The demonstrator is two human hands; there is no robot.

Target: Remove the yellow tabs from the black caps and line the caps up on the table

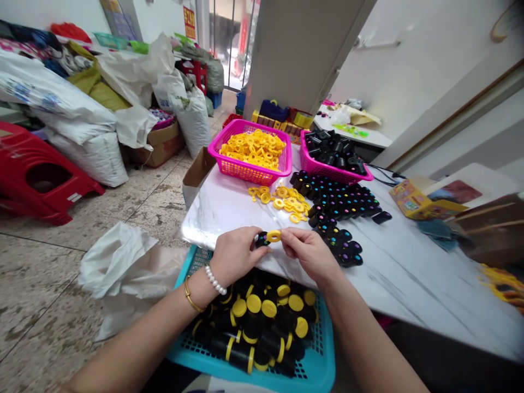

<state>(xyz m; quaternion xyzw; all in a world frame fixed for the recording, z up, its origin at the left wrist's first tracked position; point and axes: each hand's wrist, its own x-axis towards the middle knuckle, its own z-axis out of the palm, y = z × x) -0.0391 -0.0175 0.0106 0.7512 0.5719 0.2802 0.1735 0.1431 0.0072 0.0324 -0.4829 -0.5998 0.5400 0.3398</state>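
My left hand (pixel 235 254) pinches a small black cylinder (pixel 261 240) over the near edge of the white table (pixel 229 210). My right hand (pixel 308 252) pinches a yellow ring (pixel 274 236) right against that cylinder. Below both hands a blue basket (pixel 319 365) holds several black cylinders with yellow caps (pixel 262 322). Loose yellow rings (pixel 286 201) and rows of black cylinders (pixel 341 204) lie on the table just beyond my hands.
A pink basket of yellow rings (pixel 251 150) and a pink basket of black parts (pixel 333 153) stand at the table's far end. A yellow box (pixel 413 199) lies to the right. White sacks (pixel 82 125), a red plastic stool (pixel 36 174) and a cloth (pixel 118 262) are on the floor at left.
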